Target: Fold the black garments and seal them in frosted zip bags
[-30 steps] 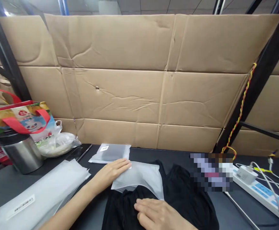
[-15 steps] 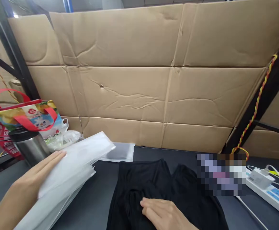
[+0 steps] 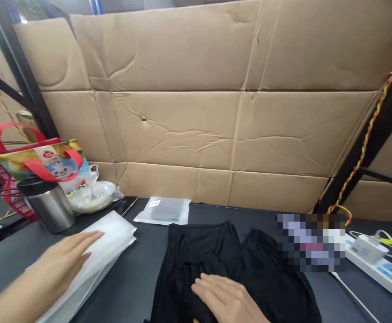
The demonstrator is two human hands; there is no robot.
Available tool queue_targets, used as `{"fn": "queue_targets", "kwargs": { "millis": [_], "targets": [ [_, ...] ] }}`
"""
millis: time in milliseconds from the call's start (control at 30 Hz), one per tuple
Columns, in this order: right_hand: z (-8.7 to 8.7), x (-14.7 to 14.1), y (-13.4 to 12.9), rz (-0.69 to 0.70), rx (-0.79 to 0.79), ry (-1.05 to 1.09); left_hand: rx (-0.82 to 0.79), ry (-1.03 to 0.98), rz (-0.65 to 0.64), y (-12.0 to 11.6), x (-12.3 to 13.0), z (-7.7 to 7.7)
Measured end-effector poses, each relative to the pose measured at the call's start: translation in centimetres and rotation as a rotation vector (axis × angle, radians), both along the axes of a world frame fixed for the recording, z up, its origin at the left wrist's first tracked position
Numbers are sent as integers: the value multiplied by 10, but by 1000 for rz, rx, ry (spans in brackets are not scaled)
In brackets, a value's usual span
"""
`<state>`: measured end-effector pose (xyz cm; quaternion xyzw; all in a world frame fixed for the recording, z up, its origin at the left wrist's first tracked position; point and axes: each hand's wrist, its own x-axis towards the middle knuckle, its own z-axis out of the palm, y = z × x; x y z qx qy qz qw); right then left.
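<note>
A stack of frosted white plastic bags [image 3: 110,235] lies at the left of the dark table. My left hand [image 3: 66,258] rests over its upper face, fingers stretched out and thumb apart. A black garment [image 3: 256,278], soft and wrinkled, is spread in front of me. On its lower middle lies my right hand [image 3: 228,296], fingers extended side by side and pressing on the cloth; the wrist runs out of view at the bottom. Beyond the garment, a flat frosted packet [image 3: 165,211] with a small white label lies by the cardboard.
A steel cup with a black lid [image 3: 50,204], a colourful bag with red handles [image 3: 41,163] and a clear plastic bag [image 3: 97,195] stand at the left. Cardboard [image 3: 182,130] walls the back. A power strip [image 3: 381,267] with cables and a pixelated object [image 3: 312,246] are at the right.
The stack of bags has come down onto the table with my left hand, uncovering more of the labelled packet. My right hand has shifted slightly left on the black garment.
</note>
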<state>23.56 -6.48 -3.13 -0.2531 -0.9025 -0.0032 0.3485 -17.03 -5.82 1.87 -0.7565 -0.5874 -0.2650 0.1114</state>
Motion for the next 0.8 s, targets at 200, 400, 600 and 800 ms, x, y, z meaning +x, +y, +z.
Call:
{"fn": "queue_targets", "kwargs": {
  "millis": [200,400,600,800],
  "targets": [
    [16,11,7,-392,-552,560,-383,-75,-374,5,168,-8],
    [16,30,17,-452,-582,627,-512,-190,-327,10,219,-24],
    [29,30,11,-425,-557,567,-596,-525,-441,20,209,-10],
    [27,72,15,-572,-608,527,-745,-910,-484,55,165,-11]
  ]
}}
